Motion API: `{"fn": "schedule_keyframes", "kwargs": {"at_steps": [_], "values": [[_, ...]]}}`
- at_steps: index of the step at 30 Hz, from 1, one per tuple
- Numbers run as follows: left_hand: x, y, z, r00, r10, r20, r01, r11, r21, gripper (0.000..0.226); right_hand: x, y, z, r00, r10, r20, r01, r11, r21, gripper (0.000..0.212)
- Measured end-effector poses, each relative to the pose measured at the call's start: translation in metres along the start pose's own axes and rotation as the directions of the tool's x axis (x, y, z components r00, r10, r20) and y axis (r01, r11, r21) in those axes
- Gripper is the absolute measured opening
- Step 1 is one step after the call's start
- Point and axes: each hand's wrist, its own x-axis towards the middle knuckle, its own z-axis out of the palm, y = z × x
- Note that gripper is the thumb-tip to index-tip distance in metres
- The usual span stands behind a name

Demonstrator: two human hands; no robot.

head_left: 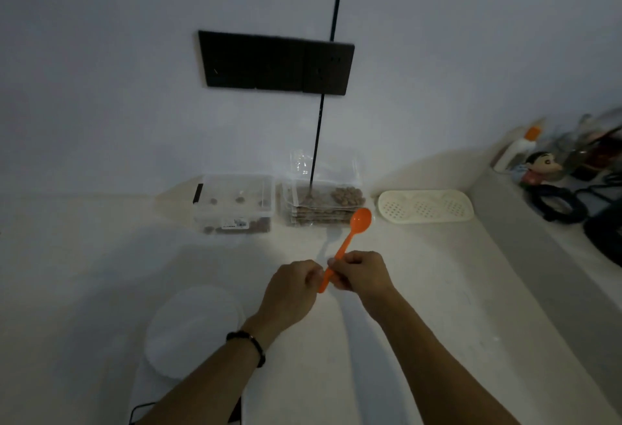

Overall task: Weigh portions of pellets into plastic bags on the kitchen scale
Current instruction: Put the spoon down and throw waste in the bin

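Two hands: both meet over the middle of the bench [420, 290], each closed on one orange spoon
Scale: white round platform [193, 330] at the near left, lying on the bench just left of the left forearm; nothing seen on it
Box: clear lidded box [232, 204] at the back against the wall, left of centre; a few brown pellets [235, 226] along its bottom
Left hand: fingers [289, 293] curled, pinching the lower end of the handle; a dark bead bracelet [250, 345] on the wrist
Spoon: orange plastic [350, 242], tilted up and to the right; bowl empty and raised just in front of the bags
Bags: flat stack of clear bags [323, 204] holding pellets, just right of the box at the back; one upright empty-looking bag behind it
Right hand: fingers [361, 273] wrapped round the handle just above the left hand's grip
Tray: cream perforated tray [425, 205] at the back right; apart from the bags
Ledge: bottles and a small figurine [540, 168] at the far right; blurred
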Motion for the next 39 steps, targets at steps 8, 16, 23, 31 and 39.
{"fn": "schedule_keyframes", "kwargs": {"at_steps": [8,16,23,31,39], "values": [[0.064,0.05,0.014,0.989,0.146,-0.003,-0.146,0.989,-0.007,0.007,0.038,-0.025,-0.051,0.996,0.021,-0.083,-0.007,0.985,0.172,0.017],[0.145,0.089,0.071,0.968,0.252,0.005,-0.239,0.912,0.332,0.018,0.112,-0.029,-0.145,0.959,0.126,-0.254,-0.053,0.959,0.278,0.011],[0.223,0.098,0.111,0.924,0.376,0.068,-0.348,0.757,0.553,0.023,0.181,-0.026,-0.188,0.94,0.196,-0.279,-0.116,0.953,0.281,0.013],[0.287,0.084,0.15,0.911,0.364,0.193,-0.404,0.697,0.593,0.008,0.249,-0.004,-0.21,0.919,0.13,-0.373,-0.151,0.988,-0.028,0.023],[0.299,0.066,0.172,0.896,0.396,0.199,-0.428,0.655,0.623,0.039,0.272,0.015,-0.216,0.916,-0.01,-0.401,-0.22,0.824,-0.523,0.027]]}}
